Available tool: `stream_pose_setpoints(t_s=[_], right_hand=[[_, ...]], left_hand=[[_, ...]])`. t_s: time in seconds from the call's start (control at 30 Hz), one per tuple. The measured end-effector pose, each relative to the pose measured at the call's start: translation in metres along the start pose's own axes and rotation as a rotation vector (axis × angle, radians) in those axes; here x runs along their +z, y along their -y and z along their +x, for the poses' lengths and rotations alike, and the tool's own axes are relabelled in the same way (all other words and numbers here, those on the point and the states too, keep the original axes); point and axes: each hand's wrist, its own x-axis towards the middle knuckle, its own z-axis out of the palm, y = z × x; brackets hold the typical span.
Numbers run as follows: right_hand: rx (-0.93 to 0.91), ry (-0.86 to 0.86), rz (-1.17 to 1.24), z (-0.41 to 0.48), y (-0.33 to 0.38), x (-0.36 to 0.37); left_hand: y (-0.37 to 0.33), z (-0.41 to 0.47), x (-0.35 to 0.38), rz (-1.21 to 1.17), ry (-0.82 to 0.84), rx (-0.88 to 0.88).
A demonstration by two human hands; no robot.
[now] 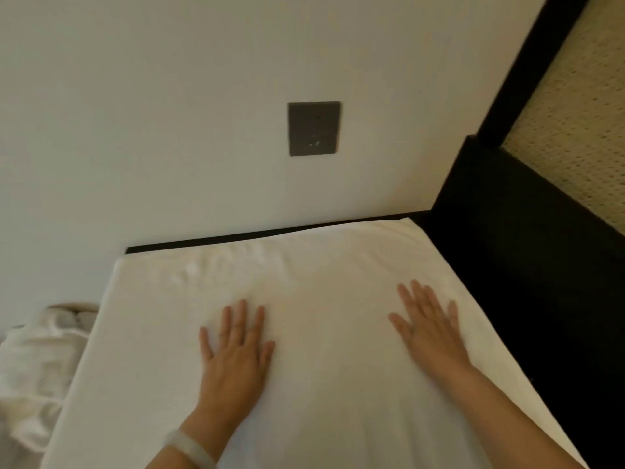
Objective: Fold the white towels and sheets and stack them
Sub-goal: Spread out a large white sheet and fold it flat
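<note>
Both hands lie flat, palms down, fingers spread and straight, on a folded white sheet [304, 333]. Left hand [236, 350] presses near the sheet's middle; right hand [429, 326] is well apart toward the sheet's right edge. Pale bangle [191, 446] on left wrist. Crumpled white linen [33, 360] lies left of the left hand. Dark wall plate [314, 128] is beyond both hands.

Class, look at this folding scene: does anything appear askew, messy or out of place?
Two things. The folded sheet under the flat left hand and right hand has small ripples near its far edge, and a crumpled linen heap lies unfolded to its left.
</note>
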Motion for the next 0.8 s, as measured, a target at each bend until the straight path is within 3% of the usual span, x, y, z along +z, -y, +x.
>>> stream_pose_setpoints(t_s=[0.07,0.17,0.3,0.43,0.7,0.8], right_hand=[[0.112,0.011,-0.005,0.004,0.006,-0.001],[0.053,0.003,-0.046,0.007,0.031,0.003],[0.092,0.061,-0.072,0.007,0.037,0.012],[0.108,0.015,-0.077,0.017,0.036,0.015],[0.172,0.047,-0.008,0.095,0.048,-0.002],[0.180,0.131,0.057,0.114,0.061,-0.023]], left_hand=[[0.033,-0.012,-0.006,0.027,0.030,-0.159],[0.066,-0.025,-0.013,0.035,0.072,-0.281],[0.085,-0.033,-0.010,0.046,0.094,-0.264],[0.092,-0.017,-0.005,0.070,0.077,-0.246],[0.090,0.081,-0.016,0.027,0.059,-0.205],[0.084,0.111,-0.034,-0.024,0.142,-0.214]])
